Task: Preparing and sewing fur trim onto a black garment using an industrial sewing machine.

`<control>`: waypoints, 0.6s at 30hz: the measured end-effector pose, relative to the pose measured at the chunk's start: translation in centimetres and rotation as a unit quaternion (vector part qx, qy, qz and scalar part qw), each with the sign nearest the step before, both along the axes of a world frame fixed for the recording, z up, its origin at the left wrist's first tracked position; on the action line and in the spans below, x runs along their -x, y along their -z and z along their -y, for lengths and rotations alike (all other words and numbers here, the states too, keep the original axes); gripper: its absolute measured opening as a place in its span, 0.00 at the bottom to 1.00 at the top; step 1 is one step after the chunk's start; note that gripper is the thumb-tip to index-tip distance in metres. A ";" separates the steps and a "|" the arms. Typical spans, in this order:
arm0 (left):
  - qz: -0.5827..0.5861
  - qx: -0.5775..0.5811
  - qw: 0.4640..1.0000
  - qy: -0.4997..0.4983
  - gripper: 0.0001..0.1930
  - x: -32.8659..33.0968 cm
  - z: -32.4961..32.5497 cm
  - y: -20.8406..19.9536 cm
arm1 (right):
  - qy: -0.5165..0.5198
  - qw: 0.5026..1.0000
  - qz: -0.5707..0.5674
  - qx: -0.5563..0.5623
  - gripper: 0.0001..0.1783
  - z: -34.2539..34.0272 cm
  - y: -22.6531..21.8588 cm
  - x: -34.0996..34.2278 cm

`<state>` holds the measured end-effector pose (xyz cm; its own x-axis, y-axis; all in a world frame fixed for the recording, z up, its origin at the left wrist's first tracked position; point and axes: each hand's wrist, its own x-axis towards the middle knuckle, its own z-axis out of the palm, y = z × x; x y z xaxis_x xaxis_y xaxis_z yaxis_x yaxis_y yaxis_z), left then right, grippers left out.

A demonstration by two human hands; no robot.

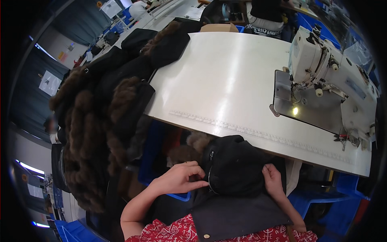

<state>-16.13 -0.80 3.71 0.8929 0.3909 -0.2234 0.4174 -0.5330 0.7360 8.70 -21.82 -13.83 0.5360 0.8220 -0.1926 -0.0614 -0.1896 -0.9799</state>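
Note:
A black fabric piece (238, 167), which looks like a hood, lies over my lap against the table's front edge. A zipper runs down its left side, and brown fur (199, 141) shows beyond that side. My left hand (181, 177) is closed, thumb and fingers pinching the piece's left edge at the lower end of the zipper. On the opposite side, my right hand (273, 180) grips the right edge between thumb and bent fingers. Beneath it, a dark cloth flap (238, 215) with a round metal snap covers part of my red patterned clothing.
A white sewing machine (322, 68) stands on the right of the white table (209, 80), with scissors (346, 138) beside it. A printed ruler strip runs along the front edge. Black fur-trimmed pieces (96, 113) are heaped at left. Blue bins (153, 153) sit below; people work farther back.

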 end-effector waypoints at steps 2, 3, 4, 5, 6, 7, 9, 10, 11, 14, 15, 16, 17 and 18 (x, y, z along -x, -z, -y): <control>0.020 0.082 0.994 -0.074 0.09 0.2 0.3 0.5 | -0.009 0.990 0.142 0.013 0.08 0.0 -3.3 0.2; 0.020 0.081 0.993 -0.078 0.09 0.4 0.4 1.3 | -0.016 0.959 0.281 0.026 0.10 -0.1 -5.6 0.2; 0.070 0.034 0.996 -0.046 0.09 0.7 0.8 2.4 | -0.033 0.892 0.438 -0.107 0.17 -0.8 -7.4 -0.3; 0.119 -0.010 0.993 -0.010 0.10 0.8 1.3 2.9 | -0.057 0.850 0.493 -0.176 0.20 -1.3 -9.7 -0.6; 0.182 -0.074 0.980 0.024 0.09 0.2 1.5 3.0 | -0.093 0.830 0.502 -0.226 0.21 -2.4 -11.9 -0.4; 0.202 -0.135 0.969 0.049 0.08 -0.5 1.9 2.5 | -0.114 0.820 0.495 -0.264 0.22 -3.5 -13.9 0.0; 0.222 -0.140 0.962 0.078 0.08 -1.1 2.5 1.9 | -0.215 0.776 0.499 -0.320 0.29 -6.2 -16.5 0.9; 0.196 -0.109 0.970 0.089 0.06 -0.9 2.9 2.2 | -0.283 0.756 0.503 -0.309 0.36 -7.6 -18.1 1.4; 0.250 -0.079 0.962 0.076 0.06 -1.2 3.4 2.8 | -0.337 0.741 0.492 -0.310 0.40 -9.0 -18.5 1.6; 0.158 -0.085 0.981 0.074 0.08 -0.7 3.4 1.3 | -0.419 0.699 0.528 -0.237 0.39 -11.5 -16.4 1.6; 0.131 -0.071 0.986 0.070 0.09 -0.5 3.2 0.8 | -0.420 0.699 0.527 -0.240 0.39 -11.8 -16.2 1.7; 0.111 -0.084 0.989 0.056 0.10 -0.1 3.0 -0.1 | -0.451 0.689 0.529 -0.205 0.37 -12.2 -16.0 1.8; 0.092 -0.098 0.990 0.042 0.11 0.4 2.7 -1.2 | -0.479 0.677 0.531 -0.170 0.35 -12.5 -15.9 1.9; 0.116 -0.169 0.978 0.036 0.11 1.2 2.1 -1.9 | -0.431 0.698 0.508 -0.264 0.29 -13.0 -15.1 2.0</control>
